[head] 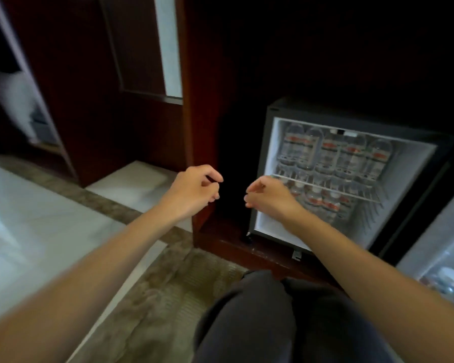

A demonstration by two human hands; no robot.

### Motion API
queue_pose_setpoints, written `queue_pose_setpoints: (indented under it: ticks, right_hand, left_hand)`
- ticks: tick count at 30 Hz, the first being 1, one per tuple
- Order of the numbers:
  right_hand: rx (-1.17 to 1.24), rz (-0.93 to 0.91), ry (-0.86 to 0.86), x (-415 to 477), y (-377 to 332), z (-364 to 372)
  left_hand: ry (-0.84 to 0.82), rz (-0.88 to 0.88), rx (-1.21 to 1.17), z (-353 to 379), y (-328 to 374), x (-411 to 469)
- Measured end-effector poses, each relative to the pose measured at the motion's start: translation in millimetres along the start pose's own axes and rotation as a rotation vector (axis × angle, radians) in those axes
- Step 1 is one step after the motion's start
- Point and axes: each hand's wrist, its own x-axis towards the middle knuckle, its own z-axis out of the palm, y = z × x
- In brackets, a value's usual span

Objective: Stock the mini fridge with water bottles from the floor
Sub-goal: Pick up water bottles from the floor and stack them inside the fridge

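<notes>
Both hands hung empty with fingers loosely curled, the left hand (194, 191) before dark wood, the right hand (269, 197) at the open mini fridge (270, 163). Water bottles (333, 155) filled its upper shelf; apparently more lay below.

Mini fridge (266, 163) mouth open, door (438, 231) swung out to the right, walling off that side. Upper tier packed across with water bottles (333, 155), no gap visible. Wire shelf (325, 188) splits the cavity; below it, more bottles (325, 203) at centre-right, bare white floor at front left. Dark wood panel (189, 127) flanks the fridge's left. Knees (273, 310) block the low approach.
</notes>
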Motion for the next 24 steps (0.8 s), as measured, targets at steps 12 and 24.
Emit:
queue_pose_setpoints:
  ticks: [12, 24]
  right_hand:
    - [0.219, -0.021, -0.420, -113.1, -62.6, 202.1]
    - [0.055, 0.085, -0.672, -142.8, -35.7, 357.9]
  left_hand:
    - [0.177, -0.357, 0.028, -100.4, -122.1, -184.4]
    - [0.415, -0.933, -0.084, -114.4, -290.7, -292.4]
